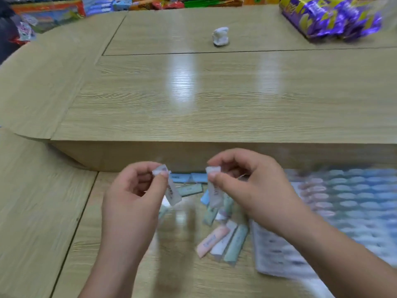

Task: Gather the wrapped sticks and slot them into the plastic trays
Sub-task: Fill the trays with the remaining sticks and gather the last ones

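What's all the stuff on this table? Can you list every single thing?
table: one, light wood, under everything
white lump: one, white, far middle
purple packets: a pile, purple and yellow, far right
colourful boxes: several, mixed colours, far edge
plastic trays: count blurred, clear with blue and pink rows, near right
loose sticks: several, pink, green, blue, white, lying left of the trays
held sticks: two, whitish, one pinched in each hand
left hand: one, near left
right hand: one, near middle
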Action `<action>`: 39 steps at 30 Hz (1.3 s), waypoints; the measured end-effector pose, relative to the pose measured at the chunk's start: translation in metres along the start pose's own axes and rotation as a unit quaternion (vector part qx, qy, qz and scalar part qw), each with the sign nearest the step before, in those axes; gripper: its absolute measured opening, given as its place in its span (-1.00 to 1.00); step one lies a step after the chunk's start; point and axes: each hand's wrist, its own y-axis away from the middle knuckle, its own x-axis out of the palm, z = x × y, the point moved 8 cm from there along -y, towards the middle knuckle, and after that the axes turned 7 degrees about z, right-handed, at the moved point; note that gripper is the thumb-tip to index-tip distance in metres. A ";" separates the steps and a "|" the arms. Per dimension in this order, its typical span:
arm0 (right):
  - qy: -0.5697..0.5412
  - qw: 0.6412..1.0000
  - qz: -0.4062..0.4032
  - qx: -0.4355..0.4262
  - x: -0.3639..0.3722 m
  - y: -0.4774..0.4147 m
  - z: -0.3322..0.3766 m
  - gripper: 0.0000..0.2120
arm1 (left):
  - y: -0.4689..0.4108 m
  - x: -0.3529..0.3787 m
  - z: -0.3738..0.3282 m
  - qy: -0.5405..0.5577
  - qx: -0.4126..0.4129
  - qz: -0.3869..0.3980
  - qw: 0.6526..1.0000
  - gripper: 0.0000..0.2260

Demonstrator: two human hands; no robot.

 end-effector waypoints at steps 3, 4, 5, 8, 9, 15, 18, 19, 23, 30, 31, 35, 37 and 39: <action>0.003 0.999 -0.051 0.012 -0.071 0.030 0.000 -0.90 | 0.016 0.039 -0.028 0.031 0.013 0.042 0.999 -0.93; 0.004 0.997 -0.075 0.022 -0.095 0.039 -0.003 -0.91 | 0.022 0.053 -0.037 0.037 0.019 0.057 0.998 -0.93; 0.006 0.995 -0.096 0.032 -0.117 0.049 -0.006 -0.92 | 0.028 0.066 -0.044 0.042 0.024 0.071 0.996 -0.93; 0.017 0.989 -0.134 0.055 -0.165 0.072 -0.021 -0.89 | 0.044 0.104 -0.061 0.058 0.028 0.104 0.992 -0.89; 0.026 0.989 -0.138 0.055 -0.175 0.077 -0.025 -0.87 | 0.048 0.115 -0.066 0.059 0.025 0.114 0.991 -0.90; 0.049 0.989 -0.128 0.057 -0.200 0.098 -0.040 -0.79 | 0.064 0.165 -0.078 0.032 0.025 0.145 0.989 -0.88; 0.033 0.993 -0.101 0.051 -0.200 0.104 -0.043 -0.73 | 0.066 0.178 -0.076 0.016 0.016 0.153 0.988 -0.91; 0.033 0.994 -0.092 0.049 -0.200 0.105 -0.044 -0.69 | 0.067 0.181 -0.075 0.008 0.014 0.154 0.988 -0.90; 0.001 0.994 -0.049 0.096 -0.192 0.112 -0.063 -0.70 | 0.076 0.189 -0.068 -0.013 0.004 0.162 0.987 -0.87; -0.033 0.986 -0.009 0.164 -0.202 0.118 -0.082 -0.88 | 0.083 0.196 -0.057 -0.041 -0.001 0.156 0.987 -0.85; -0.006 0.988 -0.002 0.151 -0.202 0.116 -0.077 -0.84 | 0.082 0.194 -0.057 -0.055 0.005 0.151 0.987 -0.85; 0.077 0.992 0.010 0.102 -0.193 0.093 -0.062 -0.71 | 0.078 0.191 -0.059 -0.111 0.032 0.133 0.984 -0.89; 0.128 0.990 0.019 0.063 -0.183 0.078 -0.053 -0.65 | 0.076 0.194 -0.057 -0.126 0.046 0.127 0.983 -0.88; 0.217 0.976 0.021 0.014 -0.171 0.066 -0.041 -0.60 | 0.075 0.198 -0.055 -0.148 0.067 0.123 0.979 -0.89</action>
